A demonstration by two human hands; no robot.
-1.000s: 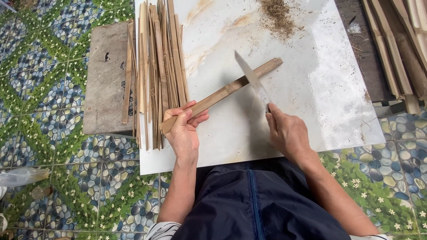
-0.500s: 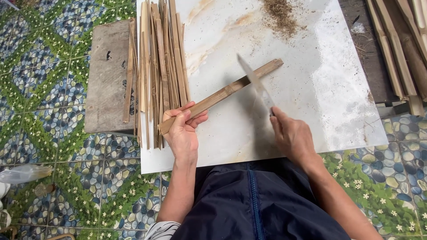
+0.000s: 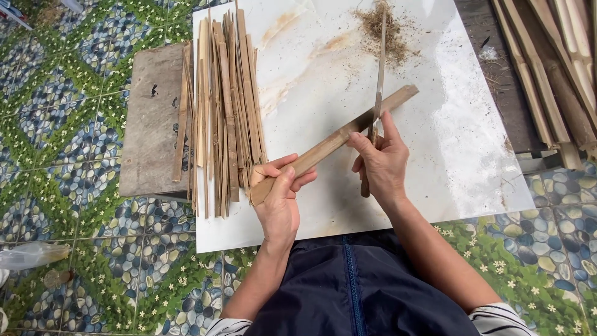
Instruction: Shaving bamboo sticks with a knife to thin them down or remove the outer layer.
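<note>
My left hand (image 3: 278,194) grips the near end of a long bamboo slat (image 3: 329,144) that slants up to the right over a white marbled tile (image 3: 435,124). My right hand (image 3: 380,162) holds a knife (image 3: 377,81) by its wooden handle. The blade stands edge-on, pointing away from me, and meets the slat near its far third. My right index finger rests against the slat beside the blade.
A pile of thin bamboo strips (image 3: 224,106) lies on the tile's left side, partly over a grey wooden board (image 3: 149,118). Loose bamboo shavings (image 3: 388,28) sit at the tile's far edge. Thicker bamboo pieces (image 3: 553,68) lie at the right. Patterned floor tiles surround everything.
The knife turned from lying flat across the slat to edge-on, pointing away. My right hand moved up to the slat. My left hand and the slat shifted slightly right.
</note>
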